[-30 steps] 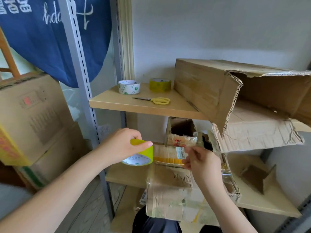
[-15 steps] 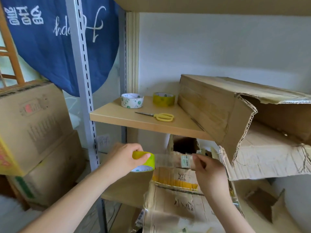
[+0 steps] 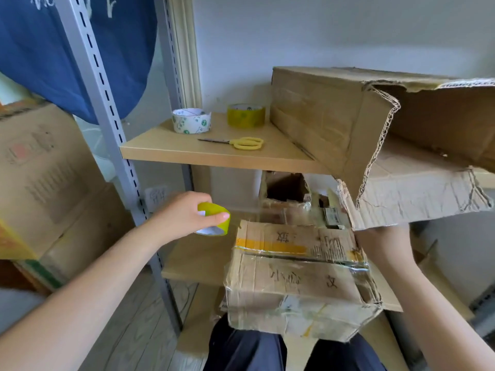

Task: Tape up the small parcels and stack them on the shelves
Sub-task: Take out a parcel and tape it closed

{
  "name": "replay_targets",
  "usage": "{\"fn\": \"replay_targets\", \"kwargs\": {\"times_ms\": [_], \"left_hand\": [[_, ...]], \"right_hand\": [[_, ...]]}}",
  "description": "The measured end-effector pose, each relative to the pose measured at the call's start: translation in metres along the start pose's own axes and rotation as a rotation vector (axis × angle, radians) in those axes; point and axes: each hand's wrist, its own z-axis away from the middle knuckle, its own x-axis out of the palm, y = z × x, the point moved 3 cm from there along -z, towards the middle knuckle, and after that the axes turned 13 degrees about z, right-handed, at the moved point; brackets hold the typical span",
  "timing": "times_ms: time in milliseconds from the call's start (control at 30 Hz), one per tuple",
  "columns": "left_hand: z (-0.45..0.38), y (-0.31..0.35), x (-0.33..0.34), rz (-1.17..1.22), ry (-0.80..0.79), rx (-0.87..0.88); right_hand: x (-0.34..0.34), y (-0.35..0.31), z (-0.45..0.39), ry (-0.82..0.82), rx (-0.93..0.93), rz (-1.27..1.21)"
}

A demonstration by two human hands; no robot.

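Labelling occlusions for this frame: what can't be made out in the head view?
- Right hand: its fingers are hidden behind the torn flap of the large brown cardboard box, so its grip is unclear.
- Clear tape stretched from the yellow tape roll in the left hand: too transparent and blurred to trace its end.
- Small worn cardboard parcel: far side and underside hidden.
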Motion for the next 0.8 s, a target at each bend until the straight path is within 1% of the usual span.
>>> {"fn": "replay_targets", "kwargs": {"times_ms": [33, 67, 100, 133, 200, 233, 267, 300, 367, 433, 467, 500, 567, 633, 700, 767, 800], "left_hand": [[0.0, 0.001, 0.002, -0.131, 0.053, 0.01], [-0.001, 0.0, 0.005, -0.214, 0.085, 0.027], [0.0, 0.002, 0.009, -0.244, 0.083, 0.039], [0.0, 0.001, 0.014, -0.171, 0.04, 0.044], [0.005, 0.003, 0.014, 0.149, -0.048, -0.017], [0.006, 0.003, 0.012, 0.231, -0.064, -0.045], [0.005, 0.004, 0.009, 0.213, -0.05, -0.027], [0.002, 0.004, 0.007, 0.108, -0.023, 0.012], [-0.004, 0.002, 0.006, -0.207, 0.042, 0.064], [-0.007, 0.0, 0.009, -0.469, 0.124, 0.061], [-0.008, -0.003, 0.012, -0.542, 0.147, 0.058], [-0.007, -0.004, 0.015, -0.572, 0.148, 0.053], [-0.005, -0.004, 0.021, -0.544, 0.128, 0.034], [-0.005, 0.001, 0.029, -0.511, 0.1, 0.025], [-0.008, 0.007, 0.038, -0.54, 0.077, 0.019], [-0.01, 0.005, 0.047, -0.572, 0.025, -0.022], [-0.01, 0.0, 0.052, -0.554, -0.002, -0.057]], "right_hand": [[-0.005, -0.003, 0.003, 0.044, -0.059, -0.019], [-0.009, -0.003, 0.005, 0.089, -0.11, 0.011], [-0.012, 0.001, 0.006, 0.126, -0.122, 0.033], [-0.014, 0.007, 0.005, 0.128, -0.125, 0.069], [-0.021, 0.013, 0.003, 0.147, -0.156, 0.151], [-0.024, 0.018, 0.002, 0.142, -0.15, 0.162], [-0.025, 0.025, -0.002, 0.13, -0.159, 0.158], [-0.026, 0.028, -0.003, 0.115, -0.171, 0.148], [-0.024, 0.029, -0.004, 0.11, -0.184, 0.127], [-0.021, 0.032, -0.005, 0.128, -0.181, 0.144], [-0.021, 0.034, -0.005, 0.133, -0.182, 0.16], [-0.021, 0.038, -0.004, 0.128, -0.181, 0.175], [-0.022, 0.046, -0.006, 0.104, -0.16, 0.138], [-0.023, 0.054, -0.011, 0.092, -0.097, 0.09], [-0.018, 0.065, -0.016, 0.075, -0.036, 0.1], [-0.004, 0.077, -0.017, 0.023, 0.041, 0.099], [0.005, 0.083, -0.016, -0.027, 0.092, 0.041]]}}
